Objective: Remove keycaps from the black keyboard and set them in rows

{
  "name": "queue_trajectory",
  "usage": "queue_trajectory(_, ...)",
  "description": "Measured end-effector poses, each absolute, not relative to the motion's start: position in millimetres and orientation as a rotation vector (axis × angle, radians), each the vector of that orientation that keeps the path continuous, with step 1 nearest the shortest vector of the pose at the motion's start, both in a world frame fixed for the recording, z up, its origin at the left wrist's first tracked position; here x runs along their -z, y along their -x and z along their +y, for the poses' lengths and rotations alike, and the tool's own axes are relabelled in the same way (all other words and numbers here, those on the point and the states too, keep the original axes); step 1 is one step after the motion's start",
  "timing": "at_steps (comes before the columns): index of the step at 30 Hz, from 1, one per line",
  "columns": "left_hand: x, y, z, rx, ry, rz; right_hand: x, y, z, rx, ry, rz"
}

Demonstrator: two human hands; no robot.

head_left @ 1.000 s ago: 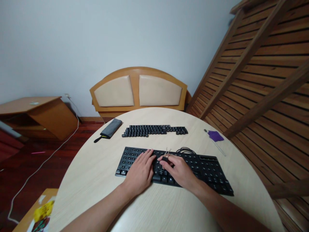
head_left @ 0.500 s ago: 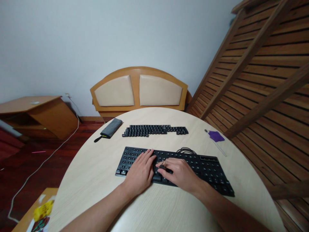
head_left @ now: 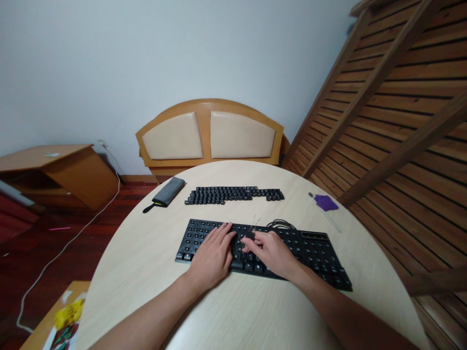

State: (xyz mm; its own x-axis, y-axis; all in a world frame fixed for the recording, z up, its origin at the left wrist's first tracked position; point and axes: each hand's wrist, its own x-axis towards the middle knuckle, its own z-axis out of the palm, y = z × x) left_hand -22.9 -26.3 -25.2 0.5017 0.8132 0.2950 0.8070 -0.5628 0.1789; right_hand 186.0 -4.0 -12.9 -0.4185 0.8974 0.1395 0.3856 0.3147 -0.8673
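Observation:
A black keyboard (head_left: 314, 257) lies on the round table, most of its keycaps off and the bare switches showing; a few caps stay on the bottom row. My left hand (head_left: 213, 248) rests flat on its left-middle part, fingers stretched out. Just right of it, my right hand (head_left: 272, 250) is closed on a wire keycap puller (head_left: 254, 223), whose thin wires point up and away from me. A small black piece (head_left: 250, 235) shows at my fingertips; I cannot tell whether it is the puller's handle or a keycap. Behind the keyboard, loose black keycaps (head_left: 219, 194) stand in rows.
A grey pouch (head_left: 168, 190) lies at the table's (head_left: 146, 262) left. To the right are a purple cloth (head_left: 326, 202) and a thin brush (head_left: 330, 219). The keyboard's coiled cable (head_left: 280, 223) sits behind it. Wooden slats (head_left: 394, 146) rise at the right.
My right hand has lifted slightly and turned, so the puller's wires now stick up clear of the fingers. My left hand keeps its place on the keyboard.

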Motion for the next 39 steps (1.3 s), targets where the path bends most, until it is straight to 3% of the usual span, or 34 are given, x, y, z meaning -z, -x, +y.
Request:
queue_trajectory(6, 20, 22, -28, -0.610, -2.664, 1.437, 11, -184, 1, -1.215, 1.070, -1.736)
queue_trajectory(21, 13, 15, -36, -0.927, -2.483, 1.259, 11, -186, 0, -1.190, 1.056, -1.757)
queue_trajectory(39, 19, 19, -33, -0.943, -2.544, 1.176, 13, -184, 3, -1.249, 1.046, -1.690)
